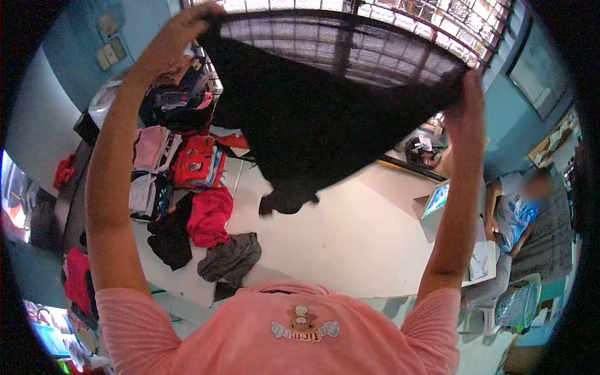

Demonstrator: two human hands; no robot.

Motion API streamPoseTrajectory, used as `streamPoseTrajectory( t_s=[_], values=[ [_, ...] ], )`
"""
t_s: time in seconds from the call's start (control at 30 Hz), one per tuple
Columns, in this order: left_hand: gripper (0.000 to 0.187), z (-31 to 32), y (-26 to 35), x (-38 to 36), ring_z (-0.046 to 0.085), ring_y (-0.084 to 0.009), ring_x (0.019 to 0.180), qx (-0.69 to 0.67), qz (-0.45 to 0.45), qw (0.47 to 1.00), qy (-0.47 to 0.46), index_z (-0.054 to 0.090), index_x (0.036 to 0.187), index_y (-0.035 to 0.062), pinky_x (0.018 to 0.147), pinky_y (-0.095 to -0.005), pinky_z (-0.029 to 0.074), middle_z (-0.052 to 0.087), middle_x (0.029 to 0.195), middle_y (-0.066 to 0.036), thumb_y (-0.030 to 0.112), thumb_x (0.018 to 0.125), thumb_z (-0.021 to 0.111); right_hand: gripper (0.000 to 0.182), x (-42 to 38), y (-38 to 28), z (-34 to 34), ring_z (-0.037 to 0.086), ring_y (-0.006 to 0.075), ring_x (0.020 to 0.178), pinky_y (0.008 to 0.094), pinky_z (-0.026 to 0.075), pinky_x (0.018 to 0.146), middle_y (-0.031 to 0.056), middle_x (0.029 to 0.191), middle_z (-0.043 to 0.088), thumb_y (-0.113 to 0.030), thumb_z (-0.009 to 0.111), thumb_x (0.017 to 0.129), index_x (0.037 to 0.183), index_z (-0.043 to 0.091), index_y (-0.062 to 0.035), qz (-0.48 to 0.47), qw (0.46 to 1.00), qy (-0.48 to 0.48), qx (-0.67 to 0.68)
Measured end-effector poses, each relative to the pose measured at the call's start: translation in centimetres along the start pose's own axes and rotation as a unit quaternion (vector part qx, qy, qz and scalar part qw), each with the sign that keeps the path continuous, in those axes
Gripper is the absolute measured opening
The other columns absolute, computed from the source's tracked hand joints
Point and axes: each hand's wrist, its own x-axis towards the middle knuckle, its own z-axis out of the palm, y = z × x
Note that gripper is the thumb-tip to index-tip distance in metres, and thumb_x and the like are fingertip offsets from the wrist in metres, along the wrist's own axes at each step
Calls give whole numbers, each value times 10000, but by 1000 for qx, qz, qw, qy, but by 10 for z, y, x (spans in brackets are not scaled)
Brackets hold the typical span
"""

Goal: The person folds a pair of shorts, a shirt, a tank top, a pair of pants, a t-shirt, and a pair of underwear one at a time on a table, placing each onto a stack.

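A black garment [312, 119] hangs spread out in the air before me, its upper part sheer against the window light. My left hand [190, 25] is closed on its upper left corner, and my right hand [465, 115] grips the upper right side. The lower end tapers to a bunched tip above the white table [350, 256]. On the table's left part lie a crumpled red garment [210, 215], a dark grey one [231, 256] and a loose black one [172, 234].
Folded clothes stand in stacks at the left, with a red folded garment [195, 159] and a pink one [150, 147] on top. A lit screen [437, 199] stands on the table's right. Beyond it sits a person [517, 219], near a plastic basket [519, 303]. A barred window [437, 25] is behind.
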Motion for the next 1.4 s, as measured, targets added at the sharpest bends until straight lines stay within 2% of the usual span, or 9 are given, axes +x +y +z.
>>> streamPoseTrajectory(
  t_s=[0.1,0.23,0.33,0.4,0.63,0.77,0.9,1.13,1.4],
  values=[
    [251,25,-4,-7,541,-242,961,207,27,973,-98,563,1017,47,854,-310,404,579,1003,-129,37,780,480,266,6,-24,32,546,145,829,280,454,718,16,931,569,-255,547,835,1023,512,-71,-177,923,58,-336],
    [200,10,-19,2,583,-259,857,447,168,871,-115,568,975,31,788,-321,443,597,954,-132,78,790,509,220,11,-41,38,536,122,732,270,447,666,-5,811,574,-229,593,800,928,548,-56,-18,800,-148,-581],
    [226,-5,-7,8,537,-291,969,477,235,844,-67,556,949,23,884,-388,395,587,978,-119,121,746,566,320,10,-46,27,609,269,682,354,465,660,175,719,595,-297,634,735,973,576,-92,63,526,-236,-815],
    [132,-8,4,18,556,-225,821,501,239,829,-64,532,833,55,784,-345,410,576,768,-78,129,726,554,293,7,-51,20,594,301,741,370,465,663,165,759,589,-269,622,734,964,575,-92,72,511,-246,-820],
    [395,3,28,33,476,-301,1009,482,74,873,30,505,1097,39,893,-392,342,515,1058,-160,252,770,574,182,23,-60,-5,539,299,855,363,466,752,105,902,539,-156,555,777,917,552,-40,-154,293,-169,-928],
    [398,6,39,41,420,-327,1083,341,-130,931,-11,511,1092,87,931,-437,299,458,1149,-169,357,802,549,177,30,-62,-6,548,324,868,397,454,740,140,928,559,-184,495,835,926,555,-44,-128,435,-81,-888],
    [454,5,11,41,297,-357,1201,327,-34,944,-12,557,985,54,956,-539,210,494,1110,-156,470,834,454,247,37,-57,-25,563,345,794,405,452,715,184,835,568,-250,438,868,933,551,-40,-84,492,-61,-864],
    [489,11,29,43,330,-381,1179,375,-50,923,76,587,767,-9,944,-528,236,594,896,-144,465,825,479,128,56,-46,-40,561,346,768,414,424,670,194,814,553,-92,509,785,892,517,-23,-1,460,16,-888],
    [273,13,31,34,402,-290,1111,447,93,889,37,561,776,33,941,-499,232,548,836,-84,307,786,560,291,65,-46,-54,533,263,945,367,423,840,89,1042,511,7,434,775,1028,544,-87,-208,386,-54,-897]
  ],
)
